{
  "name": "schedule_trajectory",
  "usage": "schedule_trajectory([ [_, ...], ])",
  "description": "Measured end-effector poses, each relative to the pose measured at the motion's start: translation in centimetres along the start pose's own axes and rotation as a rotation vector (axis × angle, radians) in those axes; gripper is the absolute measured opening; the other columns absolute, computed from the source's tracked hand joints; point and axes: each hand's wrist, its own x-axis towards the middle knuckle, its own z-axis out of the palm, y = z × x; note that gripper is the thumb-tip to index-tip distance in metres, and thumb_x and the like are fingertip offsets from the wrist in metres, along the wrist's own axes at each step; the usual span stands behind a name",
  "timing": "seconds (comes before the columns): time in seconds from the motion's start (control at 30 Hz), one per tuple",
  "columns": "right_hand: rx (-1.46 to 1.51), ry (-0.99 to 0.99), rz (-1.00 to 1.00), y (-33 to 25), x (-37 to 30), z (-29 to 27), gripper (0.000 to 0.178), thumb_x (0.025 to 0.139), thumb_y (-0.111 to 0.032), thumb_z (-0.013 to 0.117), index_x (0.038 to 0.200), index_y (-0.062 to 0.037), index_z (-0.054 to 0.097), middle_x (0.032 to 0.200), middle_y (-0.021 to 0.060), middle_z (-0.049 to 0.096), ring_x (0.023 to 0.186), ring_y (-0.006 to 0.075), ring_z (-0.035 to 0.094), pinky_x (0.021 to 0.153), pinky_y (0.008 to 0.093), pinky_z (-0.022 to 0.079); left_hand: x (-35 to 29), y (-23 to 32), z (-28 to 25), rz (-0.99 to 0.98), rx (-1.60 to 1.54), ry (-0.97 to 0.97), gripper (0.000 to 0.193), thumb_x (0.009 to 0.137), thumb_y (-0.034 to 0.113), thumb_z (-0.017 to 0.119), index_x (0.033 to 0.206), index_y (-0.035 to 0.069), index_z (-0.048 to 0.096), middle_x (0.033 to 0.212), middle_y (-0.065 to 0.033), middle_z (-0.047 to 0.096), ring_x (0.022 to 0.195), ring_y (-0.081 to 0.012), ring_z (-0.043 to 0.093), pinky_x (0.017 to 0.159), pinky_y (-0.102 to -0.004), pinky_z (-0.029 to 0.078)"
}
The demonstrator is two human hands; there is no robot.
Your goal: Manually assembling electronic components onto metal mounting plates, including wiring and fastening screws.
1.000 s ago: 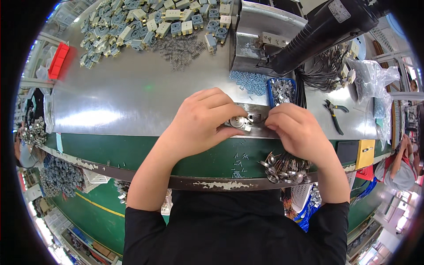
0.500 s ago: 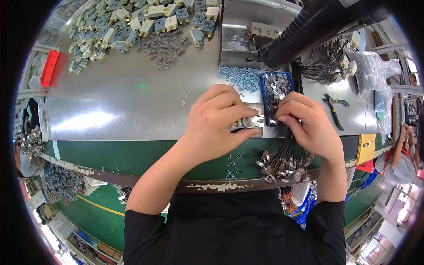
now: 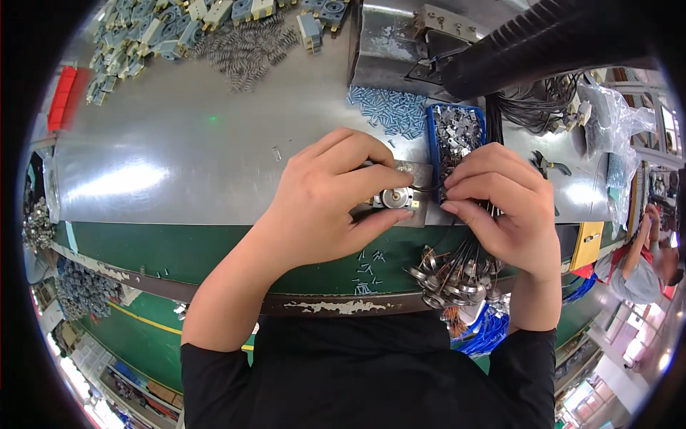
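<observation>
My left hand (image 3: 330, 191) grips a small switch-like part with a round metal disc (image 3: 395, 198) between thumb and fingers, over a small metal plate (image 3: 421, 174) on the bench. A thin dark wire (image 3: 426, 189) runs from this part toward my right hand (image 3: 506, 201). That hand is closed in a pinch, and the wire seems to end at its fingertips. Beside the right fingers stands a blue tray (image 3: 433, 136) of small metal clips. Below the right hand hangs a bundle of dark wires with round metal heads (image 3: 457, 279).
Blue-grey screws (image 3: 389, 111), springs (image 3: 246, 50) and grey-and-white switch housings (image 3: 153, 32) lie on the steel bench. A black hose (image 3: 529, 57) slants over the back right. Pliers (image 3: 547, 168) lie at right. Loose screws (image 3: 368, 272) rest on the green front strip.
The view has shifted slightly. My left hand has turned the part a little, its disc now more visible, and the wire between the two hands shows more plainly.
</observation>
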Motion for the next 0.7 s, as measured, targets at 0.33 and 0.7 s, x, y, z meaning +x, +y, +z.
schedule_trajectory([
  [0.33,0.15,-0.022,0.147,-0.1,-0.1,0.4,0.013,0.094,-0.004,0.061,0.084,-0.0001,0.054,0.092,0.0146,0.06,0.082,0.0263,0.058,0.072,0.0356,0.048,-0.1,-0.3,0.0,0.006,-0.013,0.013,0.037,0.067,0.013,0.092,0.102,0.009,0.079,0.104,-0.0043,0.07,0.093,-0.0261,0.068,0.077,-0.0379,0.056],
  [0.7,-0.07,-0.161,0.044,-0.6,1.1,1.2,0.018,0.076,0.002,0.083,0.086,-0.0016,0.069,0.095,0.0123,0.064,0.089,0.0298,0.064,0.075,0.0377,0.051,-0.4,-0.4,0.1,-0.003,-0.012,0.029,0.037,0.068,0.014,0.092,0.102,0.01,0.079,0.105,-0.0034,0.071,0.094,-0.0256,0.068,0.078,-0.0381,0.057],
])
